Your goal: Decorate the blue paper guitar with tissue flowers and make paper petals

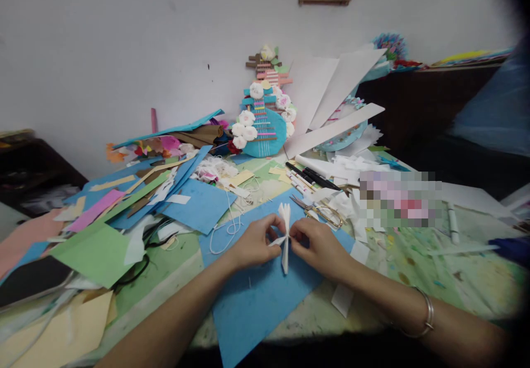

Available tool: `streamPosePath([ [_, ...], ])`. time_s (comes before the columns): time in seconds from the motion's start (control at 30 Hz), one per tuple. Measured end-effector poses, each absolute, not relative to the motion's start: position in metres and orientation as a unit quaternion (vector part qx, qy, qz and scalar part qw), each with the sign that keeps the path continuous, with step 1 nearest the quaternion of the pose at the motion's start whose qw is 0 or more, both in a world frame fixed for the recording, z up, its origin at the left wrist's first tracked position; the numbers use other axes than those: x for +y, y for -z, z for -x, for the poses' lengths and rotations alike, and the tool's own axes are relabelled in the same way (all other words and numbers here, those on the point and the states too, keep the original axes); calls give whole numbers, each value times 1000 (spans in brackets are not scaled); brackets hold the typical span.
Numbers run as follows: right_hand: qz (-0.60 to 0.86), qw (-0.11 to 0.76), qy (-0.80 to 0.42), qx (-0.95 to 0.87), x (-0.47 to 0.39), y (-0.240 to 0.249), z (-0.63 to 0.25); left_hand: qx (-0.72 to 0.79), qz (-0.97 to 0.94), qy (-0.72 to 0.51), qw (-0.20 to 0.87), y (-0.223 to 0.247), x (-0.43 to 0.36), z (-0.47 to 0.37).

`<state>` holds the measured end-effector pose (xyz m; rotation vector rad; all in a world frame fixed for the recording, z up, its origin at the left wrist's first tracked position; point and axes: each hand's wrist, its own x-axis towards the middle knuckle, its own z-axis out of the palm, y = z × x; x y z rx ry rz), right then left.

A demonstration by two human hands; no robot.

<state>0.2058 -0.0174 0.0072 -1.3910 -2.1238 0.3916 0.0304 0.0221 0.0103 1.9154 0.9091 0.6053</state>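
A narrow bundle of folded white paper point(285, 257) stands upright between my two hands, pinched in at its middle, with its upper end fanned out. My left hand point(259, 240) is closed on the bundle from the left, and a small white flap points out between its thumb and fingers. From the right, my right hand point(317, 242) pinches at the narrow middle, its fingertips curled together. Beneath both hands lies a large blue sheet point(265, 307). Gold-handled scissors point(317, 211) rest just beyond my right hand.
Behind stands a blue lute-shaped craft point(267, 133) with white paper flowers. Coloured paper, including a green sheet point(93, 252), covers the left side. Black pens point(317, 177) and white scraps lie at the back right. White string point(227, 227) loops left of the hands.
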Motion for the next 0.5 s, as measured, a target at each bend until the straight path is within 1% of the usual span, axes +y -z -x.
streamPosePath([
  [0.1,505,281,-132,-805,-17,-5,-206,367,-837,-272,301,-9,19,-32],
  [0.17,507,270,-129,-809,-16,-2,-206,351,-866,-271,234,-6,18,-33],
  [0.37,507,233,-111,-822,-13,7,-206,293,-914,-245,137,0,19,-31],
  [0.5,510,207,-90,-830,-13,5,-207,265,-927,-244,101,-3,22,-30],
])
